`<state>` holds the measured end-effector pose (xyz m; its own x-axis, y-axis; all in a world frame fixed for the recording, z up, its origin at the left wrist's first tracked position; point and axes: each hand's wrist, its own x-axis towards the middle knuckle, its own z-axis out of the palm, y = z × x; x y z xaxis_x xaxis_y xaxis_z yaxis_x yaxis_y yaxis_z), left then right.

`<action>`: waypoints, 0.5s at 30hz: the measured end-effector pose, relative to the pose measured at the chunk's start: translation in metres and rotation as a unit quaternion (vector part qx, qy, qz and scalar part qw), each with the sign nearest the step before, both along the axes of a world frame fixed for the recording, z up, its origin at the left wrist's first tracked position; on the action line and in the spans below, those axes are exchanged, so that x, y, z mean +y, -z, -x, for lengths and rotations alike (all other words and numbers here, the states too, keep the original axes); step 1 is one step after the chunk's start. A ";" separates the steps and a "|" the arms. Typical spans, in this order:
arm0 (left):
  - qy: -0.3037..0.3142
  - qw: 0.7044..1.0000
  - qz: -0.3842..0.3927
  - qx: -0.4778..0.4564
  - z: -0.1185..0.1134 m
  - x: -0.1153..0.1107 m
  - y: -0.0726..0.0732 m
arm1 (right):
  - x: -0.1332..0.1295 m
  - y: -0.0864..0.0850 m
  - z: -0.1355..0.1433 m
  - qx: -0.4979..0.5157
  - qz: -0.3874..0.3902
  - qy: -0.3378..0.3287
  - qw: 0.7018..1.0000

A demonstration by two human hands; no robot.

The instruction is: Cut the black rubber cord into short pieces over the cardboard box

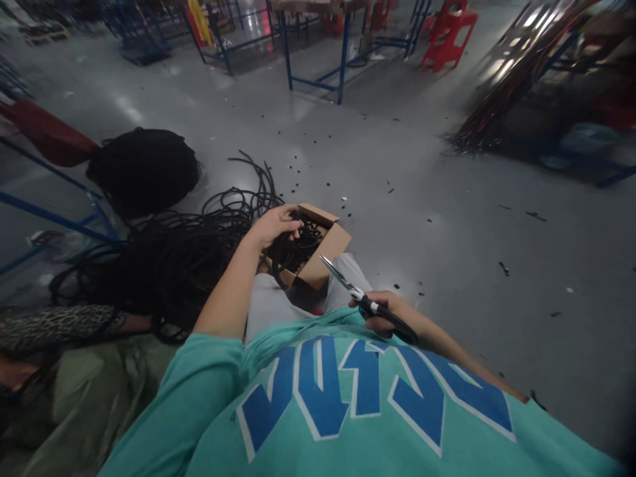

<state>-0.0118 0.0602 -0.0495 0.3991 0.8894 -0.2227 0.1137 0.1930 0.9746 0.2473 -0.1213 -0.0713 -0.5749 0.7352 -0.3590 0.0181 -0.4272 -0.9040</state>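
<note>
My left hand (pixel 277 225) is over an open cardboard box (pixel 325 255) between my knees, its fingers curled round black cord (pixel 279 255) that loops down at the box's near left side. Many short black pieces (pixel 311 235) lie inside the box. In my right hand (pixel 385 308), by my lap, is a pair of scissors (pixel 365 301) with black handles; its blades point up and left at the box and look almost closed. Part of the cord is hidden under my left fingers.
A tangled heap of black cord (pixel 169 252) spreads left of the box, with a large black coil (pixel 144 169) behind it. Another person's patterned sleeve (pixel 59 324) shows at left. Small black scraps litter the floor (pixel 397 218). Blue-framed tables (pixel 342 59) and red stools (pixel 450 36) stand beyond.
</note>
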 end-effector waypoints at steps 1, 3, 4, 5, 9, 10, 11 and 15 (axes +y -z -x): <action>-0.046 0.999 -0.009 0.023 -0.004 0.015 0.005 | -0.001 0.000 0.001 -0.006 0.001 0.002 1.000; -0.134 0.990 -0.011 0.047 -0.010 0.039 0.015 | -0.003 0.001 0.003 -0.017 0.000 0.010 1.000; -0.161 0.986 -0.007 0.048 -0.011 0.047 0.020 | -0.005 0.002 0.003 -0.019 -0.001 0.015 1.000; -0.175 0.983 -0.004 0.045 -0.011 0.052 0.024 | -0.006 0.003 0.004 -0.020 -0.001 0.024 1.000; -0.180 0.983 -0.006 0.018 -0.004 0.043 0.039 | -0.010 0.015 0.002 -0.017 0.017 0.066 0.998; -0.185 0.983 -0.009 0.012 -0.002 0.035 0.042 | -0.011 0.018 0.001 -0.015 0.017 0.068 0.997; -0.190 0.982 -0.012 0.006 -0.001 0.025 0.044 | -0.010 0.021 -0.001 -0.012 0.014 0.070 0.997; -0.171 0.982 -0.004 -0.076 -0.005 -0.026 0.039 | -0.002 0.027 -0.007 -0.016 -0.012 0.079 0.997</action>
